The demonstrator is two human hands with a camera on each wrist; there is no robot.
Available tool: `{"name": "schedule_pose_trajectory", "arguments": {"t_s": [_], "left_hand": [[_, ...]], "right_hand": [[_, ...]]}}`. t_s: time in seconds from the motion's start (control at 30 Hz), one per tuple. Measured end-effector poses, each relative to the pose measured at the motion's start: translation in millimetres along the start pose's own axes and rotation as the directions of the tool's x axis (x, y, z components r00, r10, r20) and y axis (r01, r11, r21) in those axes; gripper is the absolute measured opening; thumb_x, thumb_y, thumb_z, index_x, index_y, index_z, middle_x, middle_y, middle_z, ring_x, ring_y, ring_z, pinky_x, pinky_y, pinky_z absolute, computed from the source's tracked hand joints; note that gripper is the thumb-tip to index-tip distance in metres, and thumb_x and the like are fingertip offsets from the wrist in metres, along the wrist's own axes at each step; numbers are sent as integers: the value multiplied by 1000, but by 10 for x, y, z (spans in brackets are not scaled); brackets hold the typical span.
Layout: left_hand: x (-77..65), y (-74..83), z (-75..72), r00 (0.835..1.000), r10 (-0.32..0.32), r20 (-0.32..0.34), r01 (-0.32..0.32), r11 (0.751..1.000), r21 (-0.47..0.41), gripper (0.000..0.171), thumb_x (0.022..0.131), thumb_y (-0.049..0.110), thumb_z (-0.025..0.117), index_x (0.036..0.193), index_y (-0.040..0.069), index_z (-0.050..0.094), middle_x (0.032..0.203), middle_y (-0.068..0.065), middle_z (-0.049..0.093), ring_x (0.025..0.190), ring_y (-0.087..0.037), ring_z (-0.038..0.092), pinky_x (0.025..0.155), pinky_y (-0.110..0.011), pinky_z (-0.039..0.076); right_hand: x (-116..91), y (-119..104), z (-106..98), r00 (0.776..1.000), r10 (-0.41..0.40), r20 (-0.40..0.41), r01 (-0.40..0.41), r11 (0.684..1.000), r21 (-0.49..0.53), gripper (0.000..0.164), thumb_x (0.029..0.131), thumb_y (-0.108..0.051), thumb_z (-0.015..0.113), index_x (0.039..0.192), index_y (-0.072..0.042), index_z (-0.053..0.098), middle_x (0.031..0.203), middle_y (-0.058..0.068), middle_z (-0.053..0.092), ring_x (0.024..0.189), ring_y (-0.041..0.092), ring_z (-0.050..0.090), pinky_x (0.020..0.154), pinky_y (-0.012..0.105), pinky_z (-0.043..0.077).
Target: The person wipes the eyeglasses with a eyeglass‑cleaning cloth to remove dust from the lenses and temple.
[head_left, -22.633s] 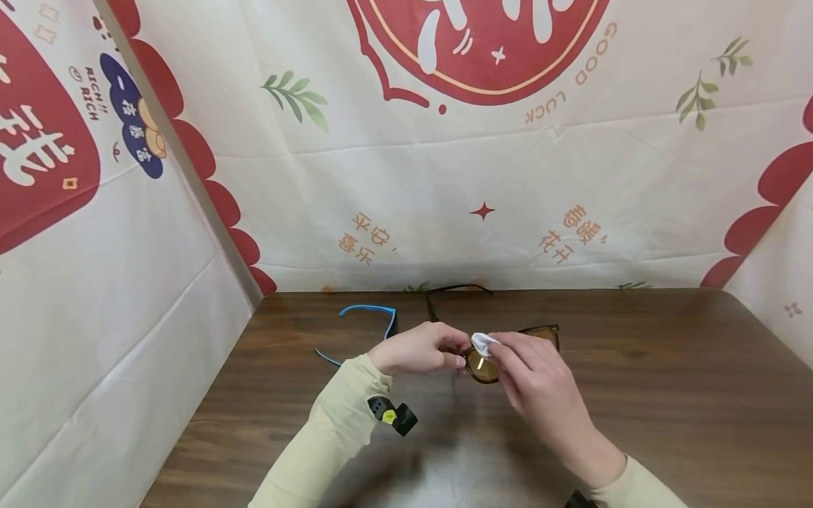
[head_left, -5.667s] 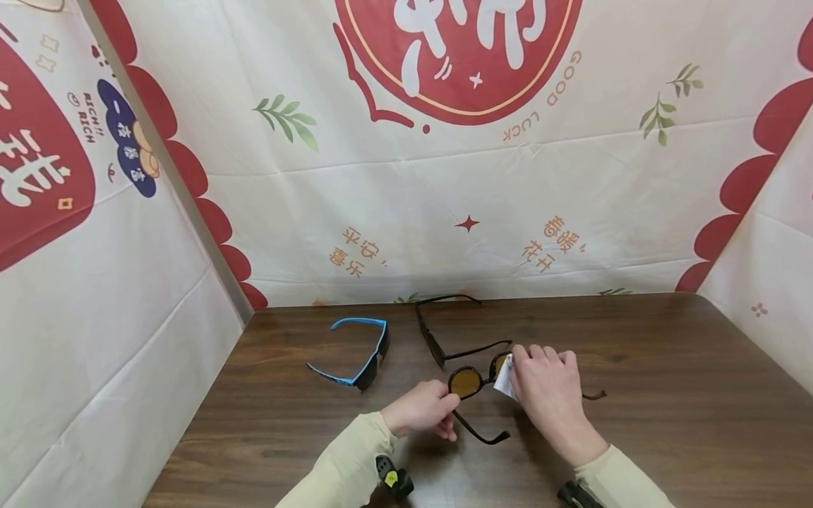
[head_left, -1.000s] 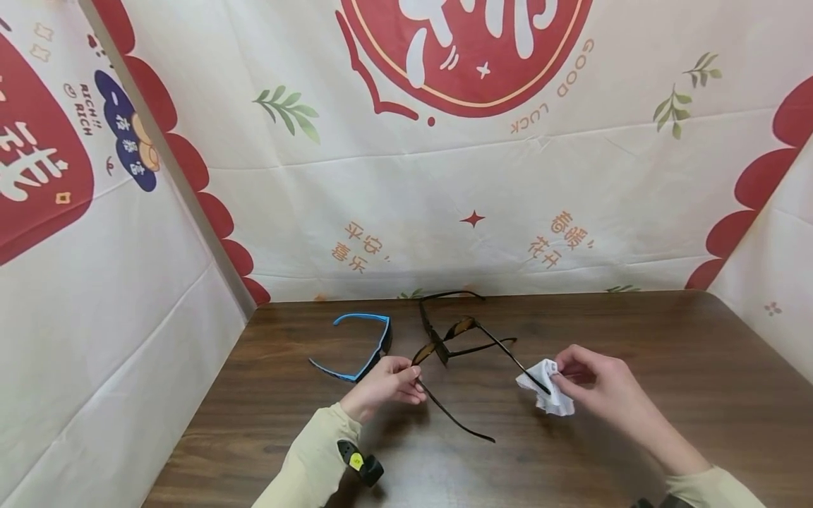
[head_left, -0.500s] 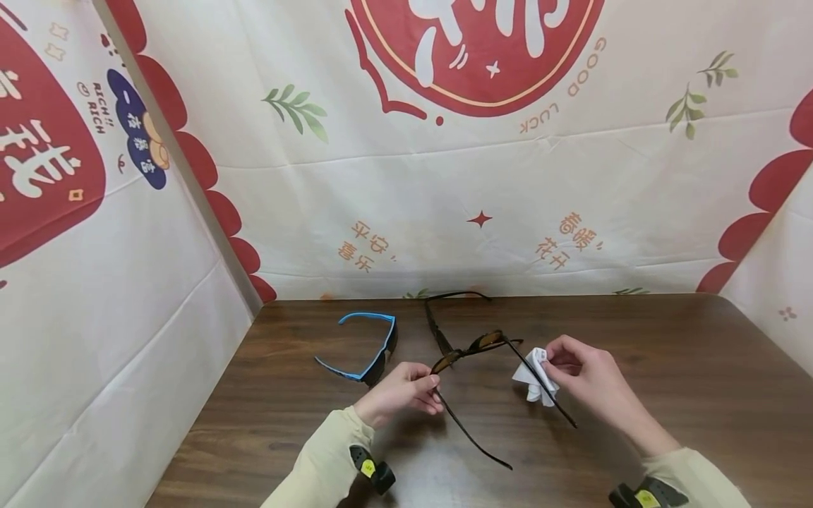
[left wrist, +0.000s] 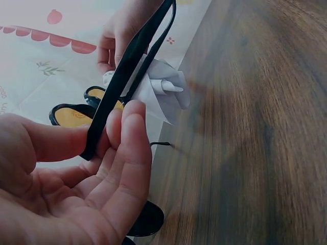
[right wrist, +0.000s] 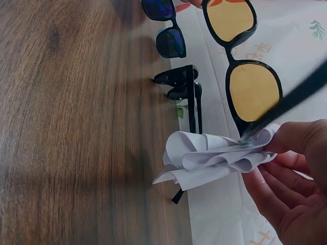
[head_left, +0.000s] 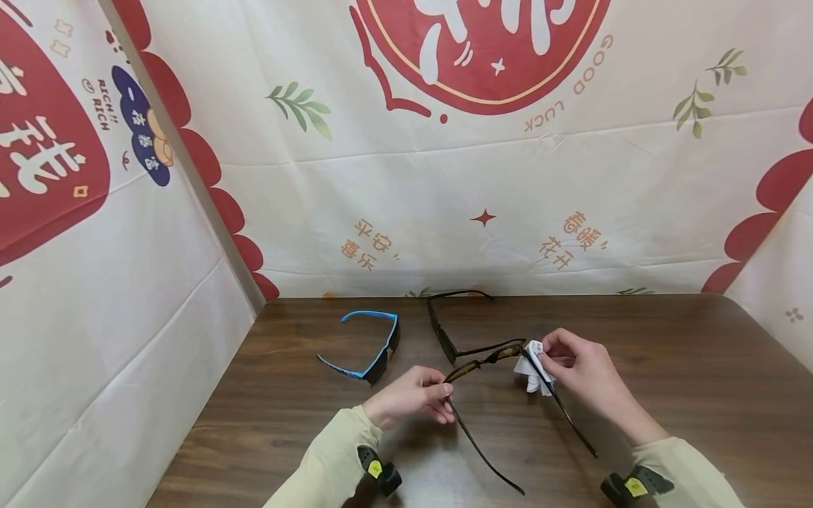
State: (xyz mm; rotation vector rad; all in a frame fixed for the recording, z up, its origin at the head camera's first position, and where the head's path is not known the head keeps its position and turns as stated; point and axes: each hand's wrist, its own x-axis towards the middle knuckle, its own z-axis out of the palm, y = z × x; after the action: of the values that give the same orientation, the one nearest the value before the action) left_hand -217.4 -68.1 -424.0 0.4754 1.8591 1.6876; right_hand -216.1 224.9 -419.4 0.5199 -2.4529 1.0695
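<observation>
My left hand pinches a pair of dark-framed sunglasses at the left hinge, between thumb and fingers. Their temples are unfolded and point toward me, and the yellow lens shows in the right wrist view. My right hand pinches a crumpled white cloth against the frame's right end, near the hinge. In the left wrist view, one dark temple crosses in front of the cloth. The cloth hides part of that right hinge.
Blue-framed sunglasses lie unfolded at the left of the wooden table. Another black pair lies behind the held one, close to the printed cloth backdrop along the table's far edge.
Earlier the right hand had the cloth on the lenses. Over the last second the left hand moved right, turning the sunglasses' temples toward me, and the cloth came to the right hinge.
</observation>
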Motion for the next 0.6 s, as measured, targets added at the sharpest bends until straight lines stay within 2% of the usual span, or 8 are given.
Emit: {"name": "schedule_pose_trajectory", "arguments": {"t_s": [0.17,0.3,0.6], "left_hand": [[13,-16,-22,1000,3,-23,-3,1000,-16,17,98,-1,49,94,-16,55,72,-14,64,70,-22,68,69,-36,56],[23,-35,-37,999,1,-34,-2,1000,-22,18,97,0,51,94,-17,55,74,-17,65,70,-21,68,69,-36,56],[50,-67,-97,997,10,-72,-13,999,-29,19,97,-2,50,96,-20,54,71,-11,65,66,-16,67,67,-34,56]], "right_hand": [[-8,8,-5,1000,2,5,-2,1000,-1,21,78,10,71,84,-7,59,80,1,64,72,4,63,63,19,52],[-37,-8,-17,1000,19,9,-19,1000,-9,21,79,8,71,85,-8,60,80,0,64,72,5,64,63,21,52],[-146,-7,8,1000,-17,-14,17,1000,15,22,76,10,72,83,-8,60,79,-2,65,71,3,62,63,14,50]]}}
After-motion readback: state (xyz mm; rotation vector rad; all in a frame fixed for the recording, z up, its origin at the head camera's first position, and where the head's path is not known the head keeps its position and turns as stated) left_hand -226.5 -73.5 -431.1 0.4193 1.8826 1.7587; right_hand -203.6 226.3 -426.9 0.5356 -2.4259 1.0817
